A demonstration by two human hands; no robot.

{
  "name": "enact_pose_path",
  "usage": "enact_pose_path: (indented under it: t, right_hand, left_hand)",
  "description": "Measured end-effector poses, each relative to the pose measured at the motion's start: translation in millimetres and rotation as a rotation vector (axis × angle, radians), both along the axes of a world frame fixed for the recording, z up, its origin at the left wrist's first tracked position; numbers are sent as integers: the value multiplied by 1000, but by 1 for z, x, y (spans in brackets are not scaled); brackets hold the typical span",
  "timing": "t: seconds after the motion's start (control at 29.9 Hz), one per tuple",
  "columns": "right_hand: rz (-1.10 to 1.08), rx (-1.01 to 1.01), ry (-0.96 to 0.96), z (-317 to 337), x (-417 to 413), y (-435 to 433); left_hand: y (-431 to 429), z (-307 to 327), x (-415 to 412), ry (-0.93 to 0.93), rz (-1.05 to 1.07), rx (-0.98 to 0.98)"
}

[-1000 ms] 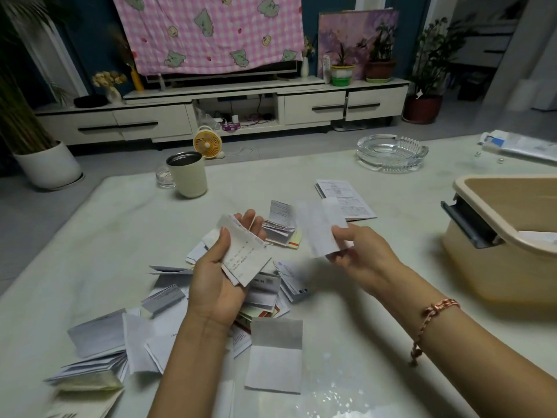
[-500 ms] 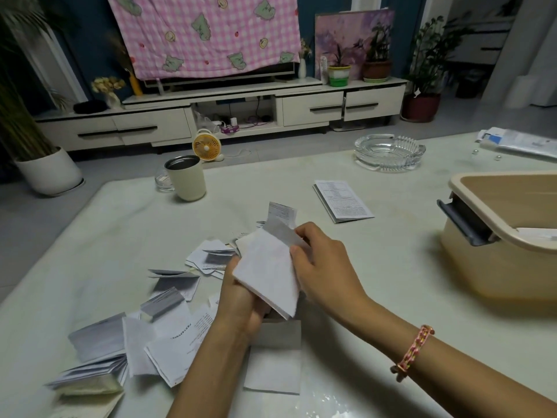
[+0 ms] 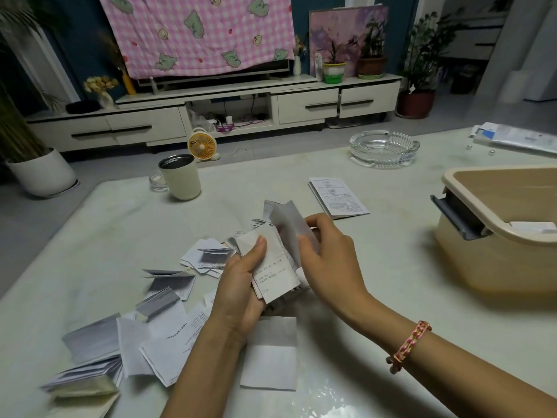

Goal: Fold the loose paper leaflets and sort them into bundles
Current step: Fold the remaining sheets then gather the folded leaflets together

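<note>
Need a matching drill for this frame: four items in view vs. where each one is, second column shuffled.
Things
1. mug
2. glass ashtray
3. leaflet bundle
4. single leaflet

Places
A. gripped in the left hand
B. pinched in the right hand
C. far edge of the table, left of centre
D. far edge of the table, right of centre

Pairs: 1-C; 2-D; 3-A; 4-B
</note>
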State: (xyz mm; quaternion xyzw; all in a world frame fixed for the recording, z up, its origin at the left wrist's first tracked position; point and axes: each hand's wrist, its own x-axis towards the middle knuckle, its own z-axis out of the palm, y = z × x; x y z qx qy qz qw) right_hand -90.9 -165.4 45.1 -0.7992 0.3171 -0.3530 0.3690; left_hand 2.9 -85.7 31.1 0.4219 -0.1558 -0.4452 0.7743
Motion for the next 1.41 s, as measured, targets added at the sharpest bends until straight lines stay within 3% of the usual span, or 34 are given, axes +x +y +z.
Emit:
enact_pose_path:
  t: [0.2,0.33,0.47,0.57,0.67,0.84,0.97,1.21,1.27,1.34,1.41]
  right_hand:
    - [102,260,-105,5,4,4]
    - [-14,206,-92,-2,4,-7]
    - [-101,406,-293,1,0,-19]
    - [65,503,-361,11,-1,-11]
    - [235,373,-224,6,3,4]
    - [201,112,29,-7,8,11]
    - [147,9,66,-9,7,11]
    - [127,-154,60,-16,5,9]
    - [112,-81,54,-16,5,9]
    - [199,126,142,-14,5,10]
    - [293,134,164,-14,6,11]
  left_hand:
    - [-1,-2,1,-37,58,36]
    - [-1,-3,0,-62,39,66]
    - [-2,0,0,29,38,-13]
    - [-3,0,0,58,20,-14]
    - [-4,-1,0,66,27,31]
    - [-2,-5,0,132,-11,66]
    - [-2,0,-6,176,-38,-34]
    - [-4,-3,-10,20,47,89]
    - [-6,-3,-9,3,44,38]
    - [-6,-3,-9,-1,57,-16]
    - [-7,-6,-9,-24,94,-46]
